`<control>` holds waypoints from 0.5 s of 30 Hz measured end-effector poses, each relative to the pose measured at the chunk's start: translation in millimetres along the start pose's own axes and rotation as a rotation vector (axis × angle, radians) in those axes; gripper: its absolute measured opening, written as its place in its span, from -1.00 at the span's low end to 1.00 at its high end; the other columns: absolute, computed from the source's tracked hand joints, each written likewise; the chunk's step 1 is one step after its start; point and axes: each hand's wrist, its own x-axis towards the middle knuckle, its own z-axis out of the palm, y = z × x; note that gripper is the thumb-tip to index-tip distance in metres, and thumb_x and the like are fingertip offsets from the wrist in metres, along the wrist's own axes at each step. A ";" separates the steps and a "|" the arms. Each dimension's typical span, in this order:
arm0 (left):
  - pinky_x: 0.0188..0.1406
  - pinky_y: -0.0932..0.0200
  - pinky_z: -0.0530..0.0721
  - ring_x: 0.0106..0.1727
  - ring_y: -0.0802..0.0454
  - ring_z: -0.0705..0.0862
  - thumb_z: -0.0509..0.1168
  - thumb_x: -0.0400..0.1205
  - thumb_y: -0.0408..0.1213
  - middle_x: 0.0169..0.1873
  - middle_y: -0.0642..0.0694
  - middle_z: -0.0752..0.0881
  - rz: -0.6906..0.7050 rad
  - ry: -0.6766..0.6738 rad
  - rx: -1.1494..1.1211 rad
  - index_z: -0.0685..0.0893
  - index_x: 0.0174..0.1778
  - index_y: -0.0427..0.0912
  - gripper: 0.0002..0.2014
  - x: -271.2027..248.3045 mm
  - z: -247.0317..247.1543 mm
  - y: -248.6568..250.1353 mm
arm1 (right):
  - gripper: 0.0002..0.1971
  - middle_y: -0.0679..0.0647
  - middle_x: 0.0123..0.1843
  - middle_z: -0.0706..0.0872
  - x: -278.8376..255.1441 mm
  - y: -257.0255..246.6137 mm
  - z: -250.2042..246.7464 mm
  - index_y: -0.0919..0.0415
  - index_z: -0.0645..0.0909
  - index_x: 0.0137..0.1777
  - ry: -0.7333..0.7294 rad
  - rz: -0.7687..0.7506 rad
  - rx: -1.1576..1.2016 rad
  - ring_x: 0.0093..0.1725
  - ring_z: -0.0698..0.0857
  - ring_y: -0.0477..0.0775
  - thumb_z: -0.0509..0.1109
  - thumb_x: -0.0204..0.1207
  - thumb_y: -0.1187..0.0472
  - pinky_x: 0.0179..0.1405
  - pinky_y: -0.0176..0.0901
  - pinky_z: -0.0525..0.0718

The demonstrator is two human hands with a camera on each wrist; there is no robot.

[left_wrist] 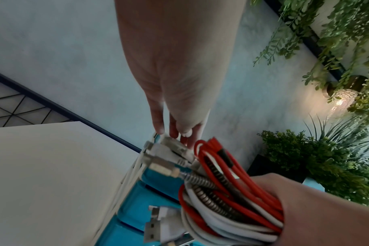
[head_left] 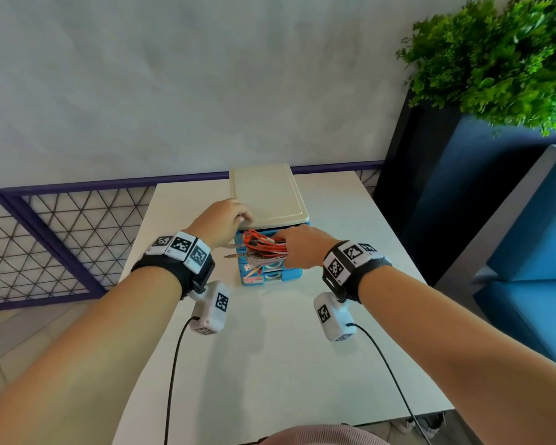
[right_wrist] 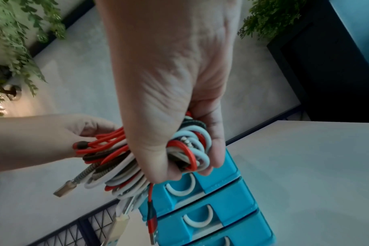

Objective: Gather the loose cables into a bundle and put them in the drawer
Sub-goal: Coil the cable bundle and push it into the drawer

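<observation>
step: bundle about to go in | right hand fingers curled round cable bundle, just above open top drawer | left hand steadies drawer unit, fingers bent at its front corner | next: lower bundle, tuck plugs in

Red, white and dark braided cables, coiled into one tight bundle, plugs dangling loose toward 7 o'clock, held just above and in front of the open top drawer of a small blue stack at the table's 12 o'clock.
</observation>
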 end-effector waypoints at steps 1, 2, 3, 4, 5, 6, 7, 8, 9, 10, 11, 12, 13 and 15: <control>0.09 0.24 0.43 0.16 -0.06 0.62 0.14 0.66 -0.47 0.10 -0.13 0.69 -0.005 -0.005 -0.005 0.75 0.08 -0.24 -0.73 -0.1 -0.3 0.3 | -0.71 0.10 0.01 0.76 0.9 0.3 1.2 0.11 0.60 0.17 0.003 0.005 0.005 -0.20 0.58 0.08 0.37 0.44 0.15 -0.22 -0.19 0.47; 0.08 0.24 0.43 0.14 -0.06 0.62 0.14 0.66 -0.47 0.09 -0.13 0.69 -0.005 -0.003 -0.009 0.75 0.07 -0.24 -0.73 0.2 -0.3 0.1 | -0.72 0.10 0.00 0.75 0.7 -0.2 1.1 0.12 0.60 0.15 0.011 0.013 0.015 -0.21 0.58 0.09 0.37 0.44 0.16 -0.23 -0.19 0.47; 0.05 0.24 0.43 0.13 -0.05 0.62 0.14 0.66 -0.47 0.08 -0.13 0.69 -0.005 -0.003 -0.009 0.75 0.06 -0.25 -0.73 0.1 -0.6 0.9 | -0.73 0.09 -0.01 0.75 0.0 -0.6 0.6 0.13 0.59 0.14 0.018 0.018 0.027 -0.22 0.58 0.08 0.37 0.44 0.17 -0.25 -0.19 0.46; 0.02 0.24 0.42 0.10 -0.05 0.63 0.16 0.65 -0.47 0.06 -0.12 0.69 -0.003 0.000 -0.014 0.75 0.04 -0.26 -0.75 0.5 -0.2 0.8 | -0.73 0.09 -0.02 0.74 -1.4 -1.1 -0.3 0.13 0.59 0.14 0.020 0.021 0.038 -0.23 0.58 0.08 0.37 0.43 0.18 -0.26 -0.21 0.46; -0.01 0.24 0.41 0.06 -0.04 0.63 0.20 0.64 -0.46 0.03 -0.11 0.69 0.000 -0.002 -0.018 0.76 0.03 -0.26 -0.78 0.9 -0.4 1.1 | -0.73 0.08 -0.04 0.73 -3.8 -1.0 -1.6 0.14 0.59 0.13 0.019 0.018 0.049 -0.27 0.58 0.06 0.37 0.43 0.18 -0.30 -0.23 0.46; -0.04 0.25 0.41 0.03 -0.02 0.63 0.25 0.62 -0.43 0.00 -0.09 0.68 0.002 -0.001 -0.022 0.76 0.01 -0.25 -0.82 1.8 0.4 0.3 | -0.72 0.07 -0.08 0.72 -7.2 -0.7 -2.4 0.14 0.59 0.13 0.011 0.015 0.055 -0.33 0.58 0.04 0.37 0.42 0.19 -0.37 -0.26 0.45; -0.05 0.24 0.42 0.01 -0.01 0.62 0.31 0.60 -0.40 -0.03 -0.07 0.67 0.000 -0.003 -0.024 0.76 -0.01 -0.24 -0.86 2.2 0.3 0.3 | -0.71 0.04 -0.12 0.69 -11.5 0.2 -2.5 0.13 0.59 0.14 -0.001 0.005 0.059 -0.40 0.57 -0.01 0.37 0.40 0.20 -0.46 -0.28 0.44; -0.05 0.21 0.47 0.01 -0.01 0.63 0.37 0.57 -0.36 -0.04 -0.05 0.67 0.003 -0.001 -0.027 0.75 -0.03 -0.21 -0.89 3.1 0.4 -0.7 | -0.70 -0.01 -0.18 0.67 -16.6 0.9 -2.2 0.11 0.59 0.14 -0.020 -0.006 0.063 -0.45 0.57 -0.05 0.38 0.39 0.21 -0.52 -0.32 0.44; -0.02 0.16 0.53 0.03 -0.02 0.64 0.43 0.52 -0.32 -0.03 -0.04 0.67 0.004 -0.003 -0.025 0.74 -0.03 -0.18 -0.87 3.4 0.2 -0.9 | -0.71 -0.07 -0.24 0.64 -22.0 1.7 -1.8 0.08 0.60 0.12 -0.044 -0.016 0.076 -0.49 0.58 -0.08 0.38 0.38 0.22 -0.55 -0.35 0.44; 0.02 0.11 0.57 0.05 -0.02 0.64 0.49 0.47 -0.28 -0.01 -0.04 0.66 0.003 -0.012 -0.015 0.72 -0.03 -0.15 -0.81 4.0 0.9 -1.7 | -0.76 -0.12 -0.30 0.61 -27.7 2.1 -2.6 0.05 0.58 0.05 -0.068 -0.022 0.100 -0.51 0.60 -0.08 0.39 0.37 0.23 -0.55 -0.36 0.46; 0.04 0.08 0.58 0.06 -0.02 0.62 0.53 0.42 -0.25 0.01 -0.04 0.64 -0.002 -0.034 0.007 0.69 -0.02 -0.12 -0.74 4.0 1.4 -1.5 | -0.79 -0.14 -0.34 0.59 -33.3 2.6 -4.8 0.01 0.54 -0.01 -0.089 -0.025 0.138 -0.51 0.62 -0.07 0.40 0.38 0.25 -0.53 -0.37 0.50; 0.04 0.05 0.59 0.07 -0.01 0.59 0.56 0.37 -0.21 0.03 -0.02 0.61 -0.011 -0.061 0.034 0.65 -0.01 -0.10 -0.67 4.5 3.2 -1.5 | -0.78 -0.14 -0.34 0.60 -38.6 3.1 -8.9 -0.01 0.52 -0.04 -0.105 -0.017 0.191 -0.50 0.63 -0.07 0.42 0.38 0.26 -0.51 -0.36 0.55; 0.05 0.02 0.60 0.08 -0.01 0.56 0.58 0.33 -0.16 0.04 0.00 0.58 -0.014 -0.090 0.062 0.61 0.01 -0.08 -0.60 3.5 4.3 0.5 | -0.77 -0.13 -0.33 0.63 -43.4 4.0 -14.5 -0.01 0.53 -0.02 -0.111 -0.005 0.242 -0.47 0.65 -0.07 0.44 0.39 0.27 -0.48 -0.35 0.59; 0.06 -0.03 0.59 0.09 -0.09 0.55 0.60 0.27 -0.05 0.01 0.01 0.53 0.006 -0.137 0.095 0.54 0.03 -0.06 -0.49 3.2 7.7 1.9 | -0.70 -0.10 -0.30 0.68 -50.0 6.2 -30.1 0.05 0.59 0.12 -0.083 0.025 0.316 -0.46 0.67 -0.12 0.44 0.40 0.29 -0.42 -0.34 0.65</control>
